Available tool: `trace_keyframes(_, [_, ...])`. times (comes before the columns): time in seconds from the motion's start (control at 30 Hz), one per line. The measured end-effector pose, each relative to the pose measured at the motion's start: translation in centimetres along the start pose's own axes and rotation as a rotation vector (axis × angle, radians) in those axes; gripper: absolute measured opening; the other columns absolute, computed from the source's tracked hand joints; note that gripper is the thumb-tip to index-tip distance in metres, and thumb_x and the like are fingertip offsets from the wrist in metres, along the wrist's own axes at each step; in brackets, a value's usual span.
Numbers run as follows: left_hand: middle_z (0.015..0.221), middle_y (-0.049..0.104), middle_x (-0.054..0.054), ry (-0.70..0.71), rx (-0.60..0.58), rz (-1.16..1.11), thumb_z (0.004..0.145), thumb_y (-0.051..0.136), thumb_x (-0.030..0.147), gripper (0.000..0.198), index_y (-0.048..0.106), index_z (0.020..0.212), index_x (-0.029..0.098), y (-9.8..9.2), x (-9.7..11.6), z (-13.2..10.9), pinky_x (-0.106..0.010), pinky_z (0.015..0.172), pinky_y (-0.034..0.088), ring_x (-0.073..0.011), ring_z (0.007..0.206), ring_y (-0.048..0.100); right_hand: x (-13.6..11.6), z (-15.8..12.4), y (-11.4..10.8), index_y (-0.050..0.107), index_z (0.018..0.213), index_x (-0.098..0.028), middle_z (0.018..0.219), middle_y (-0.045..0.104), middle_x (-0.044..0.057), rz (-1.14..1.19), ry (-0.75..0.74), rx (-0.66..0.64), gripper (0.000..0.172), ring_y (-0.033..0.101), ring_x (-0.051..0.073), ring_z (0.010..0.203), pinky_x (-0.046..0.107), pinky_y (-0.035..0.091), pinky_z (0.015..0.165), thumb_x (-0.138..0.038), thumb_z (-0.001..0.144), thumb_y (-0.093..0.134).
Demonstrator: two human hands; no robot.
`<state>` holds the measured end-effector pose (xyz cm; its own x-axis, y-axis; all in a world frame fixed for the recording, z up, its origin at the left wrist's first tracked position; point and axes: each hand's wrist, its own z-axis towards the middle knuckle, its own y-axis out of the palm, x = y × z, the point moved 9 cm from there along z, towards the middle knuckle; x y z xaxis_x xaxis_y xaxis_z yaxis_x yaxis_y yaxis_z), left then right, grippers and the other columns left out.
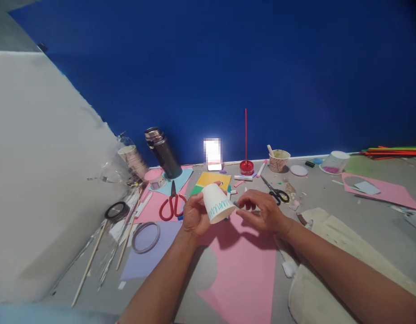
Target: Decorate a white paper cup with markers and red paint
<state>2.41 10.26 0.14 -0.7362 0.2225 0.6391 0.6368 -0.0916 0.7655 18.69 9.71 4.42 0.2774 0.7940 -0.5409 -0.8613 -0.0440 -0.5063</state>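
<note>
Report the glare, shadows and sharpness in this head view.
Head view: the upright screen is washed out to white, partly pixelated, with a glow on the blue backdrop; head view: soft shadows lie on the pink paper near the left hand and right hand; head view: green marks on the white cup are distinct.

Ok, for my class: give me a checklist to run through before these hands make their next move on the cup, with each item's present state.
1. Cup held by the left hand: ok.
2. Cup raised off the pink paper: ok, its wide opening tilts downward.
3. Green zigzag carried all the way round: cannot tell, the far side is hidden.
4. Right hand securely gripping the small grey item by its fingertips: cannot tell, too little shows.
5. Table tidy: not ok, scissors, markers and scraps are scattered about.
</note>
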Motion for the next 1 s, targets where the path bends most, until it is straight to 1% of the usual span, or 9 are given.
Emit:
trace_keyframes(0.07, [0.103, 0.079, -0.013, -0.010, -0.060, 0.039, 0.072, 0.076, 0.034, 0.073, 0.062, 0.140, 0.013, 0.4, -0.1, -0.1, -0.043, 0.088, 0.059, -0.0298, 0.094, 0.076, -0.7, 0.2, 0.3, 0.064, 0.127, -0.022, 0.115, 0.073, 0.012, 0.038, -0.033, -0.043, 0.051, 0.067, 0.026, 0.097, 0.038, 0.055, 0.081, -0.040, 0.082, 0.081])
trace_keyframes(0.13, [0.107, 0.078, -0.013, -0.044, -0.115, 0.083, 0.071, 0.077, 0.035, 0.077, 0.060, 0.143, 0.015, 0.9, -0.6, -0.3, -0.047, 0.091, 0.058, -0.0333, 0.099, 0.076, -1.4, 0.3, 0.9, 0.042, 0.156, -0.023, 0.150, 0.057, 0.018, 0.077, -0.040, -0.124, 0.094, 0.058, 0.035, 0.131, 0.049, 0.052, 0.103, -0.040, 0.075, 0.087])
trace_keyframes(0.2, [0.111, 0.077, -0.013, -0.073, -0.149, 0.121, 0.070, 0.079, 0.033, 0.079, 0.059, 0.144, 0.017, 1.2, -1.3, -0.5, -0.048, 0.093, 0.057, -0.0350, 0.103, 0.075, -2.0, 0.4, 1.6, 0.025, 0.165, -0.027, 0.163, 0.044, 0.017, 0.117, -0.038, -0.213, 0.110, 0.046, 0.038, 0.146, 0.054, 0.043, 0.116, -0.036, 0.074, 0.087])
trace_keyframes(0.37, [0.122, 0.074, -0.014, -0.071, -0.087, 0.290, 0.073, 0.081, 0.039, 0.074, 0.062, 0.141, 0.019, 0.2, -1.5, -0.2, -0.044, 0.093, 0.056, -0.0358, 0.114, 0.071, -1.5, 0.2, 2.1, 0.028, 0.165, -0.031, 0.157, 0.052, 0.014, 0.135, -0.031, -0.237, 0.106, 0.053, 0.035, 0.140, 0.051, 0.046, 0.115, -0.034, 0.077, 0.087])
trace_keyframes(0.47, [0.144, 0.063, -0.014, 0.044, -0.069, 0.577, 0.073, 0.086, 0.048, 0.073, 0.064, 0.140, 0.025, -0.2, 0.9, -0.3, -0.046, 0.100, 0.053, -0.0390, 0.134, 0.060, 0.2, 0.0, 1.8, 0.029, 0.166, -0.028, 0.152, 0.056, 0.017, 0.000, -0.055, -0.168, 0.108, 0.054, 0.038, 0.138, 0.057, 0.044, 0.116, -0.035, 0.075, 0.089])
trace_keyframes(0.57, [0.161, 0.050, -0.010, 0.215, -0.187, 0.968, 0.066, 0.093, 0.044, 0.084, 0.063, 0.143, 0.031, 1.5, 3.4, -1.1, -0.051, 0.120, 0.040, -0.0399, 0.153, 0.038, 1.7, -0.1, 1.8, 0.025, 0.168, -0.025, 0.149, 0.057, 0.019, -0.111, -0.046, -0.155, 0.114, 0.053, 0.040, 0.138, 0.060, 0.044, 0.114, -0.031, 0.073, 0.089])
trace_keyframes(0.73, [0.157, 0.051, -0.011, 0.161, -0.245, 1.533, 0.075, 0.086, 0.025, 0.085, 0.052, 0.152, 0.035, 2.7, 3.3, -2.0, -0.059, 0.120, 0.041, -0.0365, 0.145, 0.049, 1.8, -0.2, 2.3, 0.019, 0.169, -0.025, 0.151, 0.056, 0.019, -0.134, -0.036, -0.241, 0.119, 0.052, 0.037, 0.138, 0.057, 0.044, 0.115, -0.026, 0.073, 0.089])
trace_keyframes(0.83, [0.149, 0.056, -0.010, 0.196, -0.279, 1.593, 0.078, 0.079, 0.020, 0.075, 0.056, 0.147, 0.034, 3.0, 2.9, -2.1, -0.055, 0.113, 0.050, -0.0333, 0.137, 0.055, 1.4, -0.2, 2.7, 0.019, 0.169, -0.024, 0.151, 0.056, 0.020, -0.122, -0.065, -0.265, 0.119, 0.054, 0.037, 0.136, 0.057, 0.044, 0.113, -0.031, 0.074, 0.091])
trace_keyframes(1.0, [0.148, 0.055, -0.009, 0.278, -0.256, 1.630, 0.073, 0.082, 0.019, 0.084, 0.050, 0.149, 0.036, 2.5, 2.4, -2.4, -0.052, 0.108, 0.055, -0.0327, 0.136, 0.055, 1.6, -0.2, 3.0, 0.021, 0.169, -0.024, 0.148, 0.059, 0.020, -0.090, -0.055, -0.267, 0.121, 0.057, 0.037, 0.132, 0.056, 0.046, 0.112, -0.037, 0.072, 0.094])
